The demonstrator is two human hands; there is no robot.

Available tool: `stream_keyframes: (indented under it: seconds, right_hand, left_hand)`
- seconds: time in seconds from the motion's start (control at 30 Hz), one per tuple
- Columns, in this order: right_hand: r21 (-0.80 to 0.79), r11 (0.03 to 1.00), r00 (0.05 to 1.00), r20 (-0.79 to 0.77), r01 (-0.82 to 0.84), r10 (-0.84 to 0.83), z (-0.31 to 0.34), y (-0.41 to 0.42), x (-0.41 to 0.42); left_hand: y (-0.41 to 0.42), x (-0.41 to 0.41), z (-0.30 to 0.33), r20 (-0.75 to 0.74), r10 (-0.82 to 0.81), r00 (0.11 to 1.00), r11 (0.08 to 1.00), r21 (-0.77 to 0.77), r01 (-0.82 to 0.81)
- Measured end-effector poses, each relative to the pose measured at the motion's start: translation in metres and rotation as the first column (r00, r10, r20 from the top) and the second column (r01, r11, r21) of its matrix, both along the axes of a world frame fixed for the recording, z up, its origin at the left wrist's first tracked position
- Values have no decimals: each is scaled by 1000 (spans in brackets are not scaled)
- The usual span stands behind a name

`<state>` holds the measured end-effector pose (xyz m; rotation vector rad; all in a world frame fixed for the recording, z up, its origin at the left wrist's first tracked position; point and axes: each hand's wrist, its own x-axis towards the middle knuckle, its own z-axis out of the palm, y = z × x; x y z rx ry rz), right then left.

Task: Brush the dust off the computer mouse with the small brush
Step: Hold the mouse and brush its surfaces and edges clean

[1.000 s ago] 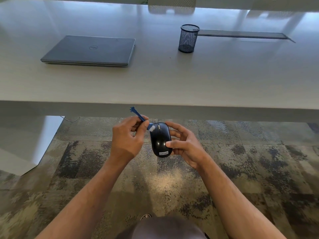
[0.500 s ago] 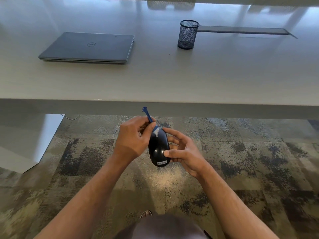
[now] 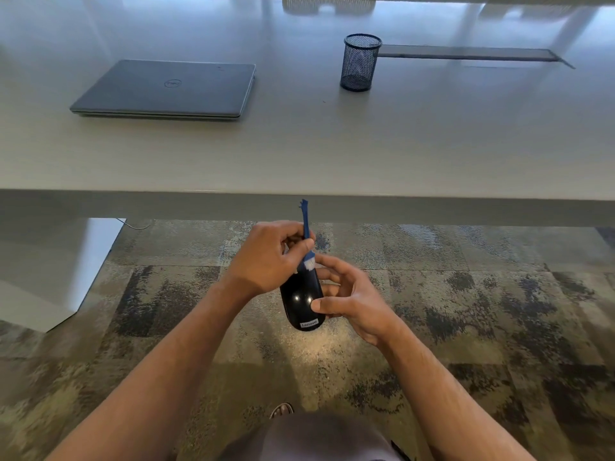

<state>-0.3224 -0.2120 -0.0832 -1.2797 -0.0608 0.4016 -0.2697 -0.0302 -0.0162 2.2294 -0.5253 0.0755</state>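
Observation:
A glossy black computer mouse (image 3: 301, 302) with a small white label at its near end is held in the air below the desk's front edge. My right hand (image 3: 349, 297) grips it from the right, thumb on top. My left hand (image 3: 269, 257) pinches a small blue brush (image 3: 305, 224), handle pointing up. The brush's white bristles (image 3: 309, 262) touch the far end of the mouse. My left hand hides part of the mouse's left side.
A pale desk (image 3: 332, 151) spans the view above my hands. On it lie a shut grey laptop (image 3: 169, 89) at the left and a black mesh pen cup (image 3: 360, 63) near the middle, beside a dark cable slot (image 3: 466, 53). Patterned carpet (image 3: 466, 311) lies below.
The brush handle has swung from leaning left to nearly upright. The bristles moved along the far end of the mouse, and the mouse has turned more onto its edge.

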Motion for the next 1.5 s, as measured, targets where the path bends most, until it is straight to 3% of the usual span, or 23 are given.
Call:
stream_keyframes:
  seconds: [0.2, 0.3, 0.47, 0.63, 0.77, 0.97, 1.23, 1.5]
  right_hand:
    - [-29, 1000, 1000, -24, 12, -13, 2, -5, -1]
    - [-31, 999, 999, -37, 30, -31, 2, -8, -1]
    - [-13, 1000, 998, -60, 25, -25, 4, -9, 0]
    - [41, 999, 998, -59, 30, -28, 0, -10, 3]
    - [53, 998, 997, -78, 26, -22, -6, -13, 4]
    - [60, 998, 997, -75, 22, -17, -8, -11, 1]
    - [77, 996, 997, -68, 39, -34, -7, -16, 1]
    - [75, 996, 997, -71, 40, -34, -5, -14, 1]
  left_hand:
    - [6, 14, -2, 16, 131, 991, 991, 18, -131]
    - [9, 13, -1, -25, 169, 985, 979, -112, -171]
    - [11, 9, -3, -181, 59, 982, 943, -314, -115]
    - [17, 11, -10, -219, 45, 975, 958, -268, -105]
    - [25, 13, -12, -163, 125, 979, 973, -172, -153]
    - [18, 8, -5, -164, -30, 986, 934, -356, -31]
    - [22, 10, -8, -163, -78, 984, 971, -238, 38]
    - [4, 12, -10, -156, -75, 985, 955, -296, 26]
